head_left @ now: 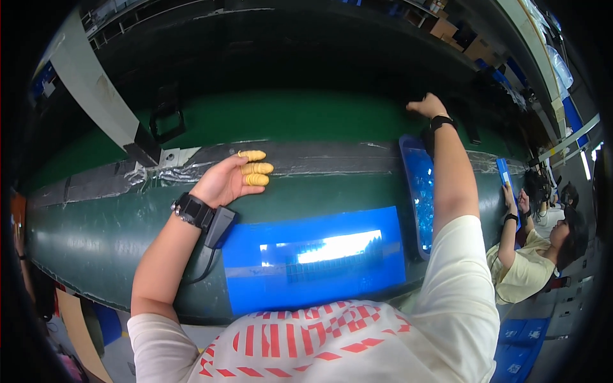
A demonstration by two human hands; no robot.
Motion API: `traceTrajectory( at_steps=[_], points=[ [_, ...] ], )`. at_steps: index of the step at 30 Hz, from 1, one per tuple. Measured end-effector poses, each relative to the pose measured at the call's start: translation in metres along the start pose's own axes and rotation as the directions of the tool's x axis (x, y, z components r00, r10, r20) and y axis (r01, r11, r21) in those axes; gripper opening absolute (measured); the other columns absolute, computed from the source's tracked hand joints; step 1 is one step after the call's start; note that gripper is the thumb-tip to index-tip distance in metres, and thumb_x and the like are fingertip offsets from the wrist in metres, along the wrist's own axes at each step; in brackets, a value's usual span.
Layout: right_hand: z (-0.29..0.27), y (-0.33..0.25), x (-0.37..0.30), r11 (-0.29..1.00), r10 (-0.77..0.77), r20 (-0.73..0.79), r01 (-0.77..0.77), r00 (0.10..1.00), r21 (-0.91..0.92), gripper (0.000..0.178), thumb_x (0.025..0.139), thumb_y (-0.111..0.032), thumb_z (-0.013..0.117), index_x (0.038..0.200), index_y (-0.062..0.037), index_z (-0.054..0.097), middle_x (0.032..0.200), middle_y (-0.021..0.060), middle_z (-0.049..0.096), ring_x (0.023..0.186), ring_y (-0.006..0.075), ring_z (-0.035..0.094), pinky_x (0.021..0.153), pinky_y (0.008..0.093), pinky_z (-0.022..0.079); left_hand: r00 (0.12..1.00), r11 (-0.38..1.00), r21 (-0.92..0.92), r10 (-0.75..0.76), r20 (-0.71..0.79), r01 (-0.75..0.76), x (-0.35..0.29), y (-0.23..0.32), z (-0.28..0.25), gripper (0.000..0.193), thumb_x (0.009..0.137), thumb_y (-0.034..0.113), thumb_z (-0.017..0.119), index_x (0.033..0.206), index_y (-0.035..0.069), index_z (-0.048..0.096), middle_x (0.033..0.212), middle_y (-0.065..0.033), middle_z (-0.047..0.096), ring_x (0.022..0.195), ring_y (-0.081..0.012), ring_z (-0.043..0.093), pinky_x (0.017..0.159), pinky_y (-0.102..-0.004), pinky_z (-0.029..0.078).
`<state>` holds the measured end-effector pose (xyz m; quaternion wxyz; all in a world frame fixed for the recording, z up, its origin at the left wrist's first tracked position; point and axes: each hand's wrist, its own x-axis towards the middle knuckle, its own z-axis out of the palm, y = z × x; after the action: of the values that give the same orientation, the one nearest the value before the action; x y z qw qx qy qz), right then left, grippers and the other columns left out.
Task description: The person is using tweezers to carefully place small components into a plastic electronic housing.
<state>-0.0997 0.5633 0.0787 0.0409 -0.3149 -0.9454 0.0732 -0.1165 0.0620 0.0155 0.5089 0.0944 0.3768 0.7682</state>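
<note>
My left hand (230, 179) rests over the bench, palm partly turned up, fingers apart and holding nothing. Yellow finger cots (257, 168) cover three of its fingertips. Just below the wrist is a small black box (221, 227) with a cable. My right hand (430, 106) is stretched far forward past a blue tray (404, 153) of small clear, shiny pieces. One of its digits points left; the others are hidden, so whether it grips anything does not show. In front of my body lies a blue sheet (252, 281) with glare and rows of small rectangular marks or pieces.
A dark strip (332, 157) runs along the green bench (115, 220). A pale post (96, 86) stands at left, close to a black frame-like object (167, 123). At right, another person (530, 255) holds a narrow blue board (504, 172).
</note>
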Motion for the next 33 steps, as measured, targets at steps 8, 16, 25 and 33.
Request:
traceTrajectory(
  at_steps=[8, 16, 25, 33],
  points=[
    [-0.057, -0.075, -0.115, 0.959, -0.216, -0.202, 0.247, 0.955, 0.140, 0.060, 0.052, -0.040, 0.066, 0.085, 0.0064, 0.050, 0.081, 0.0174, 0.056, 0.077, 0.0264, 0.055, 0.068, 0.0307, 0.042, 0.998, 0.949, 0.311, 0.052, -0.034, -0.039, -0.011, -0.003, 0.024, 0.034, 0.086, 0.020, 0.036, 0.115, 0.003, 0.039, 0.109, -0.0105, 0.049, 0.091, -0.0183, 0.053, 0.078, -0.0295, 0.044],
    [-0.036, -0.124, -0.327, 0.639, -0.679, -0.399, 0.764, 0.616, 0.091, 0.045, 0.046, -0.026, 0.070, 0.072, -0.0026, 0.042, 0.064, 0.0114, 0.048, 0.065, 0.0283, 0.049, 0.060, 0.0326, 0.038, 0.499, -0.758, 0.638, 0.505, 0.705, -0.135, -0.081, -0.037, 0.115, 0.050, 0.060, 0.004, 0.061, 0.107, 0.011, 0.048, 0.120, -0.0124, 0.040, 0.112, -0.0282, 0.037, 0.092, -0.0378, 0.031],
    [0.042, -0.097, -0.396, 0.358, -0.540, -0.626, 0.827, 0.563, 0.434, 0.025, 0.087, -0.023, 0.038, 0.072, -0.0036, 0.045, 0.085, 0.0072, 0.055, 0.072, 0.0147, 0.046, 0.068, 0.0261, 0.035, 0.622, -0.187, 0.892, 0.657, 0.425, -0.411, -0.116, -0.077, 0.076, 0.023, 0.075, -0.005, 0.048, 0.097, 0.000, 0.054, 0.091, -0.0072, 0.059, 0.084, -0.0153, 0.057, 0.073, -0.0243, 0.044],
    [0.113, -0.106, -0.406, -0.084, -0.584, -0.001, -0.060, 0.812, 0.995, 0.011, 0.088, -0.018, 0.040, 0.090, -0.0063, 0.040, 0.077, 0.0103, 0.056, 0.068, 0.0128, 0.054, 0.057, 0.0214, 0.043, 0.847, 0.874, 0.185, 0.482, -0.223, -0.449, -0.075, -0.041, 0.028, 0.024, 0.082, 0.017, 0.049, 0.099, 0.000, 0.050, 0.094, -0.0104, 0.057, 0.088, -0.0185, 0.055, 0.073, -0.0258, 0.046]
  ],
)
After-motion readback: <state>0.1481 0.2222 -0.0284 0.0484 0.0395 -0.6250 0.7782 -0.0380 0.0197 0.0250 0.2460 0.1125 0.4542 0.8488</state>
